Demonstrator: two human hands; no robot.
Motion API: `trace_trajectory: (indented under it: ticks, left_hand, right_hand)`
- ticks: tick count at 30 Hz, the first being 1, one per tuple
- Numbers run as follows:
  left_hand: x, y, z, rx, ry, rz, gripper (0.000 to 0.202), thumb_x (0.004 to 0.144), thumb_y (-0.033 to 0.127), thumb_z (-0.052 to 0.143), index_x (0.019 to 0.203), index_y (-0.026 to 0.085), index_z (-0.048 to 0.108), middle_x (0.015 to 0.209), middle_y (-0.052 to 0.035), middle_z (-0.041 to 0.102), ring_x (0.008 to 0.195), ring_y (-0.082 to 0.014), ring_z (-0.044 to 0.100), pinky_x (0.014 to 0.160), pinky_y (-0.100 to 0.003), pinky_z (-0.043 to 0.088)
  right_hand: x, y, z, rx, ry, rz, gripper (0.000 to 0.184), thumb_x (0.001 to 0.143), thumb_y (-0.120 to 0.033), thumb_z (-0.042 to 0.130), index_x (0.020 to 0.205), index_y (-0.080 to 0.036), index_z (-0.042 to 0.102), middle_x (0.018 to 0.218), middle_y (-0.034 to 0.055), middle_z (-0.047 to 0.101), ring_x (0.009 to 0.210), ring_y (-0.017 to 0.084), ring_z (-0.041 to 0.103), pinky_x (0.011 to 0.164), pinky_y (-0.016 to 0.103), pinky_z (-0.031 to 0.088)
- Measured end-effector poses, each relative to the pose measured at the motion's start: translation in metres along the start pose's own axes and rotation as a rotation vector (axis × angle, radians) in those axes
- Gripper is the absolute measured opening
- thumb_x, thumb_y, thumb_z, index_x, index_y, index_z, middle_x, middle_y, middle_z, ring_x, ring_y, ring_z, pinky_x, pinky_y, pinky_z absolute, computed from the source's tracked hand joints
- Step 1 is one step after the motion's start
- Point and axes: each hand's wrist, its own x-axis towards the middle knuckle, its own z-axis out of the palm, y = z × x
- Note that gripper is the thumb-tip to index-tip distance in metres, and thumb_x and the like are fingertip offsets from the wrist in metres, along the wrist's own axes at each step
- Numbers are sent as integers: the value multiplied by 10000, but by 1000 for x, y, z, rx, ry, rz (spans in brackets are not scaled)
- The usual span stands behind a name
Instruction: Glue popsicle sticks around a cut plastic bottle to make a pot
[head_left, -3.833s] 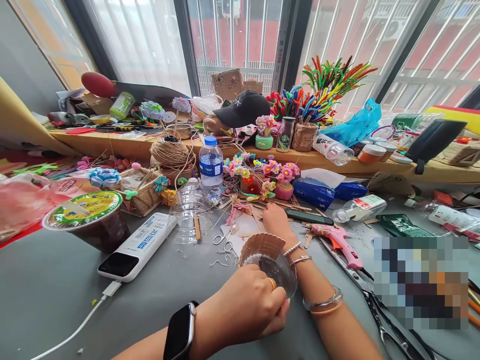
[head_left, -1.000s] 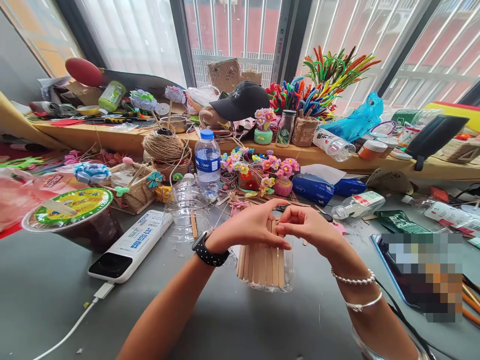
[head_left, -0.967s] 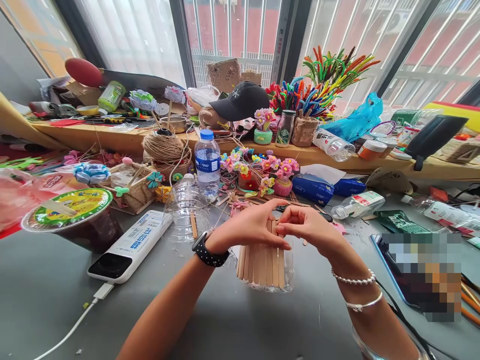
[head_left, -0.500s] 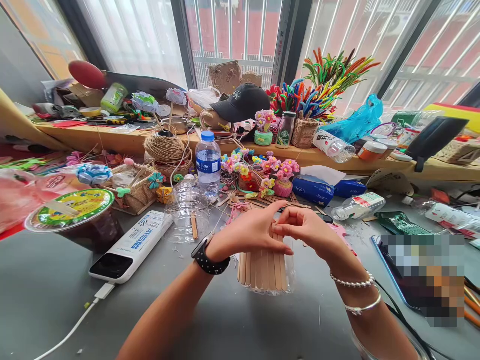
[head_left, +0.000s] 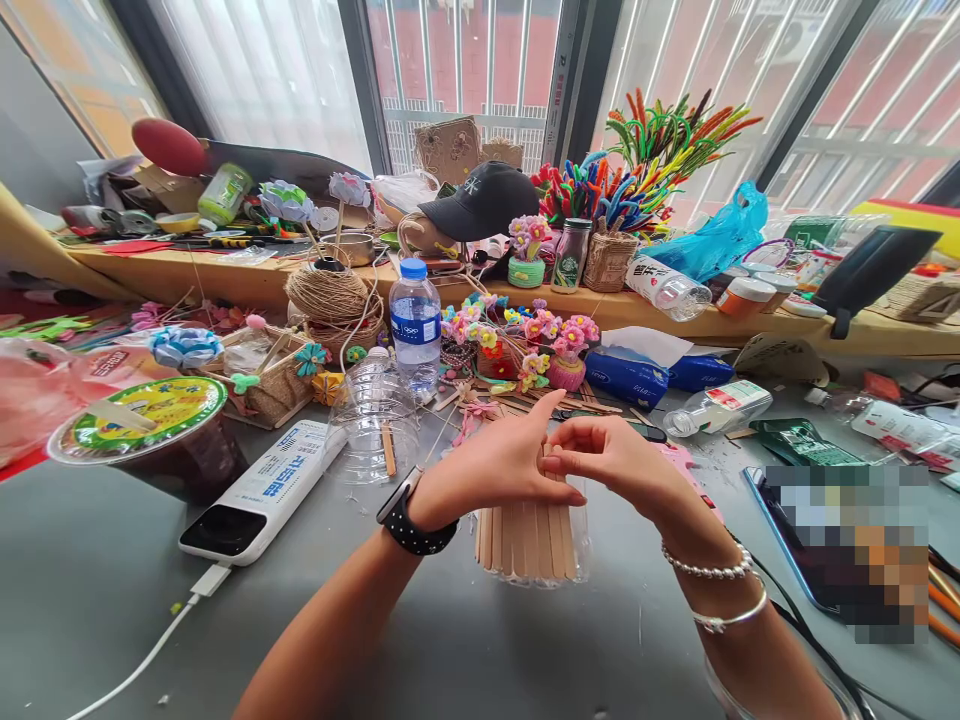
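Note:
A clear plastic bottle piece (head_left: pixel 583 560) stands on the grey table, its near side covered by a row of upright wooden craft sticks (head_left: pixel 517 545). My left hand (head_left: pixel 487 462) reaches around its upper part from the left, thumb across the front of the sticks. The left index finger points up and away; the other fingers are hidden behind. From the right, my right hand (head_left: pixel 619 450) pinches the top of one craft stick near the bottle's upper edge. That stick's tip is mostly covered by the fingers.
To the left are a sealed drink cup (head_left: pixel 180 470), a white power bank (head_left: pixel 259 495) with a cable, and a cut clear bottle (head_left: pixel 375 425). A water bottle (head_left: pixel 416 335) and crocheted flowers (head_left: pixel 574 340) stand behind. At right lies a phone (head_left: pixel 795 550).
My left index finger has lifted slightly, away from the right fingertips. My right hand keeps its pinch at the stick's top; the bottle piece stays in place.

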Motion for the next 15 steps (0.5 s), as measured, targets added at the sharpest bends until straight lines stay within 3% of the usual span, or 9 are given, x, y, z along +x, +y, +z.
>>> trace_trajectory:
  ticks: [4,7,11,15]
  left_hand:
    - [-2,0,-2,-79,-1,46,927,634,476,636,1352,187,125,856,-43,615,847,-237,572,738,-338,437]
    - [0,-3,-5,-135,148,83,868,633,476,647,1324,171,218,941,-65,561,906,-208,538,834,-333,405]
    - [8,-15,-10,-340,393,-33,712,706,492,570,1262,138,300,1192,-146,438,1119,-226,417,923,-331,356]
    - [21,-26,-3,-526,460,-151,707,747,529,502,1280,142,247,1359,-161,265,1264,-234,236,1020,-361,237]
  right_hand:
    - [1,2,-2,36,-10,9,239,628,-396,644,661,-162,607,643,5,592,593,108,502,544,232,373]
    - [1,3,-7,22,108,-29,244,620,-404,651,633,-164,609,601,-12,565,540,83,451,497,221,331]
    - [-3,3,-19,101,315,-27,269,596,-428,665,644,-172,599,566,-31,533,480,65,391,456,222,294]
    - [-7,5,-31,234,471,-61,290,567,-428,691,677,-178,594,580,-21,533,474,69,384,422,220,270]
